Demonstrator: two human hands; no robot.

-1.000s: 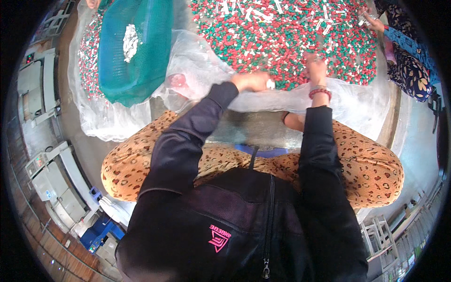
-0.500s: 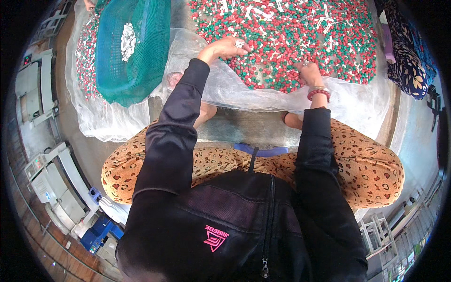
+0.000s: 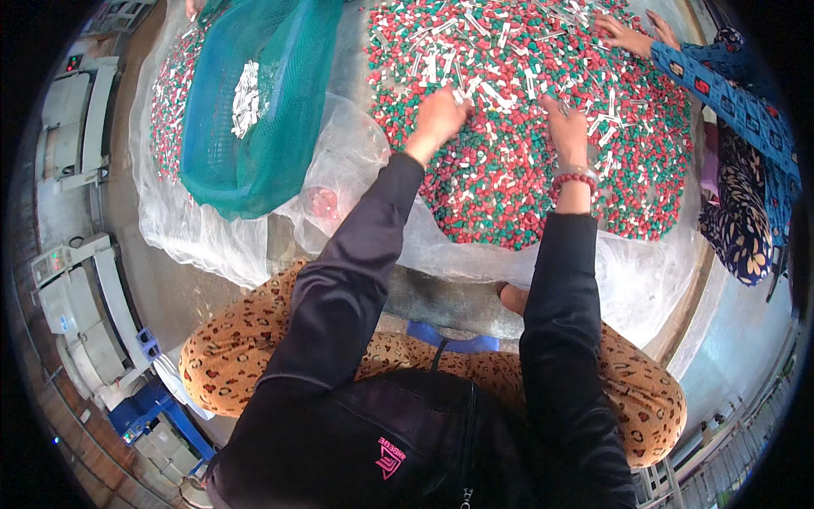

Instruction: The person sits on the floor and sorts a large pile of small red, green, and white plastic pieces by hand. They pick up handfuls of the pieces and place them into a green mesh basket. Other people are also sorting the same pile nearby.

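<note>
My left hand (image 3: 439,119) is to the right of the mesh-lined basket (image 3: 297,157), its fingers curled and pinching a few white strips (image 3: 459,96) at the tips. My right hand (image 3: 568,134) is farther right of the basket, fingers bent down among the loose red, green and white pieces (image 3: 487,208); I cannot tell whether they pinch anything. More strips (image 3: 487,93) lie scattered on top of the pieces, right of the basket, and a small heap (image 3: 246,100) of them rests inside it.

I judge that a strip is best nipped by one end with light fingertips, so the small pieces around it are not dragged along, and that the strips in my left hand want a steady, gentle hold.

The netting's raised edge stands between my left hand and the heap. Near the basket's right side the white sheet (image 3: 343,157) bunches up and could snag my sleeve. Well right of the basket, a co-worker's hand (image 3: 623,36) reaches over the pieces, so I should mind that side.
</note>
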